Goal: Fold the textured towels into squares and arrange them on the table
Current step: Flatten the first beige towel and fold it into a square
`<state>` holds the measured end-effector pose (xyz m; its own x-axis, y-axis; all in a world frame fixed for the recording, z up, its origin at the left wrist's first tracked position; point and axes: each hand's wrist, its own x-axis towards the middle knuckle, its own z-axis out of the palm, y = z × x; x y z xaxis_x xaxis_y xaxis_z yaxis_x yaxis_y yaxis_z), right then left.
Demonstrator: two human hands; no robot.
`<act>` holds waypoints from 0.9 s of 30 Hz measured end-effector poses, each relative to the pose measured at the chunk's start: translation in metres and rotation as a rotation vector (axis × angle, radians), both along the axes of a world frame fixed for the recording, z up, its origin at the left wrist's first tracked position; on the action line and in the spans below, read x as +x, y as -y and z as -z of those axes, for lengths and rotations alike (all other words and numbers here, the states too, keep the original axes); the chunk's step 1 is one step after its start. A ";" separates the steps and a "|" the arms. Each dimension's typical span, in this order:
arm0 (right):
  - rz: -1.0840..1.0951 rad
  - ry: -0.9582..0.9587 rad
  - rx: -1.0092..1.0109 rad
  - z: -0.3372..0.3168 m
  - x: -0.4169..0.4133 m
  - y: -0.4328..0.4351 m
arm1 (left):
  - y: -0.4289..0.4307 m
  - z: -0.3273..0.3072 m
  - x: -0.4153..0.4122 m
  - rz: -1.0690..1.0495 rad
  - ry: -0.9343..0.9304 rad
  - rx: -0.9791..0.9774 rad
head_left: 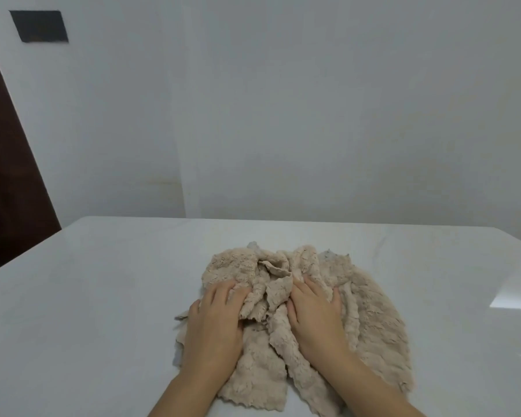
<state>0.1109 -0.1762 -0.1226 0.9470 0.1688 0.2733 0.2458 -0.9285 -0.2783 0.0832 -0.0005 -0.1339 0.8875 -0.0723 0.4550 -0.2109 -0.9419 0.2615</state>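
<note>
A crumpled heap of beige textured towels (370, 320) lies on the white table (103, 296), near its front edge and a little right of centre. Both hands rest on top of the heap. My left hand (215, 323) lies on its left part, fingers curled into a bunched fold. My right hand (313, 314) presses on the middle, fingers spread and bent into the cloth. Wrinkled folds rise between the two hands. How many towels make up the heap is unclear, since they overlap.
A plain white wall (283, 115) stands behind the table's far edge. A dark brown door or panel (6, 176) is at the left, with a dark rectangle (39, 25) on the wall above. Bright light reflections show on the table's right side.
</note>
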 end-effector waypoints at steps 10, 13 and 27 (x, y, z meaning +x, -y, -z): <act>-0.049 0.135 0.289 0.004 -0.007 0.003 | 0.009 0.000 -0.005 -0.026 0.095 0.092; -0.039 0.181 0.247 0.003 -0.008 0.003 | 0.012 -0.004 -0.008 0.001 0.085 0.121; -0.283 0.084 0.355 -0.037 -0.035 0.006 | 0.009 -0.067 -0.025 0.275 0.133 0.035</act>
